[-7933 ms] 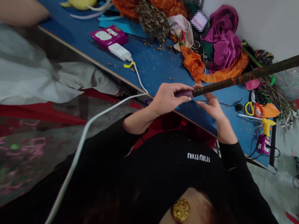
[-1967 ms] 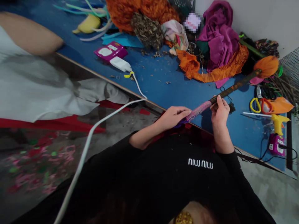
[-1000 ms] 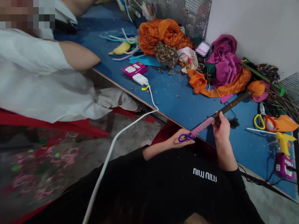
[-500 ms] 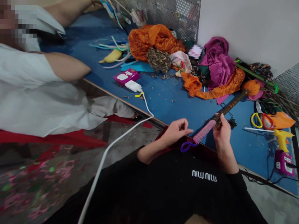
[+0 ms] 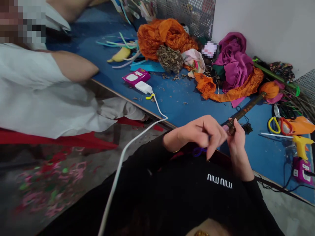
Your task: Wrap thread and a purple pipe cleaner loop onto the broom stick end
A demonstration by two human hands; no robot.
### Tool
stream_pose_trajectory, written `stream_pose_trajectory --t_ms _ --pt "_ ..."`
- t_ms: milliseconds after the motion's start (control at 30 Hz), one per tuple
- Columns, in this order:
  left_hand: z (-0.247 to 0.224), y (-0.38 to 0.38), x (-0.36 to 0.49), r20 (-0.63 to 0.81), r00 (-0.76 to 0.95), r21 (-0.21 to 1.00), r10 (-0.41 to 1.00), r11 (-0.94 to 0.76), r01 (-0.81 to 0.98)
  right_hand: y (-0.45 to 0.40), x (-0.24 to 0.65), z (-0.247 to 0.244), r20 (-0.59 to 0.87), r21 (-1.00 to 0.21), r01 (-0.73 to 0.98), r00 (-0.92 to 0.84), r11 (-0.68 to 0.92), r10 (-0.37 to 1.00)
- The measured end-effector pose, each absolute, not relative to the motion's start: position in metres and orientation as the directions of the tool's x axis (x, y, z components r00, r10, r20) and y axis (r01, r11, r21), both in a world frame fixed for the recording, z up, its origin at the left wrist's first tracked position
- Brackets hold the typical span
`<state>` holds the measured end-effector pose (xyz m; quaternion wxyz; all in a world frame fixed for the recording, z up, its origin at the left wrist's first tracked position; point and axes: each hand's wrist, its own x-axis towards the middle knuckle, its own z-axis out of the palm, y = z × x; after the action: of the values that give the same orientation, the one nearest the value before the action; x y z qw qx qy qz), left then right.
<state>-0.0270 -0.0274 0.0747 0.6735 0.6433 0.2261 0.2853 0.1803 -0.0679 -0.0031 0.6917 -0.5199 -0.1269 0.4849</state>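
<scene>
Head view: two hands of the wearer, one stick (image 5: 248, 108) between them. The right hand (image 5: 236, 136) is closed around the stick near its middle, thumb laid along it. The left hand (image 5: 200, 132) is half curled over the lower part, fingertips close to the pink wrap (image 5: 225, 127); whether it grips or only hovers, I cannot tell.

The stick lies aslant across the front edge of one blue table (image 5: 197, 111). Its long axis runs from the wearer's front, at lower left, away to the upper right. One purple loop (image 5: 197, 151) ends it on the near side, showing under the left hand; one orange ball (image 5: 269, 91) ends it on the far side, pointing away over the table, and I cannot tell whether that end rests on anything.

Right of the right hand are one pair of scissors (image 5: 276, 110) with a yellow and a red handle, one yellow glue gun (image 5: 299, 142) and one purple box (image 5: 301, 172). A second purple box (image 5: 136, 77) stands well to the left, with one white plug (image 5: 144, 87) and its cable (image 5: 123, 151). Behind are two orange cloths (image 5: 169, 32) and one magenta cloth (image 5: 233, 55). One co-worker's pale sleeve (image 5: 31, 65) shows at left.
</scene>
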Motion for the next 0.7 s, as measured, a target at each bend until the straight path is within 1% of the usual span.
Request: stream_pose_trajectory --t_ms 33,67,100,167,200,233,300,400,600,700 --pt "0.075 -0.027 -0.023 0.116 0.793 0.989 0.598 0.006 -0.149 -0.068 0.179 -0.003 -0.327 -0.845 -0.534 0.499 -0.012 0.803" --pt "0.073 -0.026 -0.019 0.140 0.765 0.984 0.628 -0.002 -0.179 -0.068 0.179 -0.003 -0.326 -0.849 -0.528 0.504 -0.013 0.800" --pt "0.071 -0.026 -0.015 0.143 0.705 0.982 0.695 -0.010 -0.189 -0.067 0.178 -0.002 -0.324 -0.854 -0.520 0.511 -0.013 0.796" --pt "0.061 -0.025 -0.007 0.056 0.548 0.994 0.835 0.006 -0.111 -0.067 0.176 -0.001 -0.320 -0.861 -0.508 0.518 -0.016 0.793" --pt "0.054 -0.025 -0.005 0.000 0.486 0.996 0.874 0.042 -0.076 -0.067 0.175 0.000 -0.318 -0.864 -0.503 0.519 -0.017 0.793" --pt "0.046 -0.025 -0.003 -0.052 0.460 0.995 0.887 0.083 -0.048 -0.066 0.175 0.000 -0.317 -0.866 -0.499 0.521 -0.019 0.792" --pt "0.033 -0.026 -0.001 -0.109 0.456 0.993 0.883 0.118 0.010 -0.066 0.175 0.001 -0.313 -0.872 -0.489 0.522 -0.022 0.793" --pt "0.020 -0.028 0.003 -0.156 0.481 0.988 0.863 0.143 0.065 -0.066 0.176 0.000 -0.296 -0.885 -0.464 0.520 -0.026 0.801" --pt "0.017 -0.029 0.019 -0.283 0.621 0.941 0.731 0.337 0.032 -0.066 0.179 -0.002 -0.247 -0.901 -0.434 0.505 -0.004 0.827" --pt "0.017 -0.027 0.026 -0.298 0.640 0.928 0.708 0.371 0.022 -0.067 0.182 -0.001 -0.214 -0.906 -0.423 0.505 0.024 0.836"
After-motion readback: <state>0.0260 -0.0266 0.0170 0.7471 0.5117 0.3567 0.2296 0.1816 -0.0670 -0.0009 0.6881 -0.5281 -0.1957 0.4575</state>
